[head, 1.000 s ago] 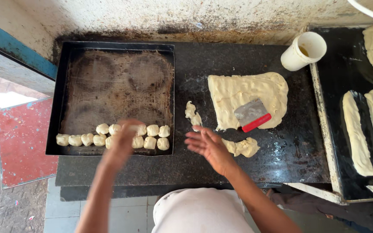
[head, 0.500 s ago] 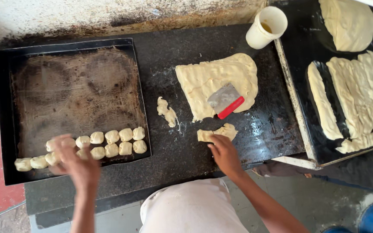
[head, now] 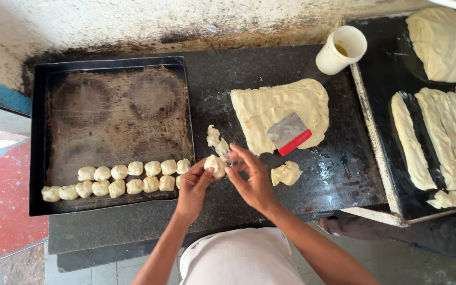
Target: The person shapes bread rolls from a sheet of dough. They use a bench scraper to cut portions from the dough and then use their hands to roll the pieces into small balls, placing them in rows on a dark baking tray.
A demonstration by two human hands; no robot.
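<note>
My left hand and my right hand meet over the dark counter, both pinching one small dough piece between the fingertips. To the left lies a black baking tray with two rows of several dough balls along its near edge. A small dough lump sits just right of my right hand. A strip of dough scraps lies just above my hands. Behind them spreads a flat dough sheet with a red-handled metal scraper resting on it.
A white cup with yellowish liquid stands at the back of the counter. On the right a second dark tray carries long dough strips and a large dough slab. A stained wall runs behind; red floor at left.
My left hand has come back from the tray's dough rows to the counter middle. My right hand has lifted a dough piece, and both hands now hold it together.
</note>
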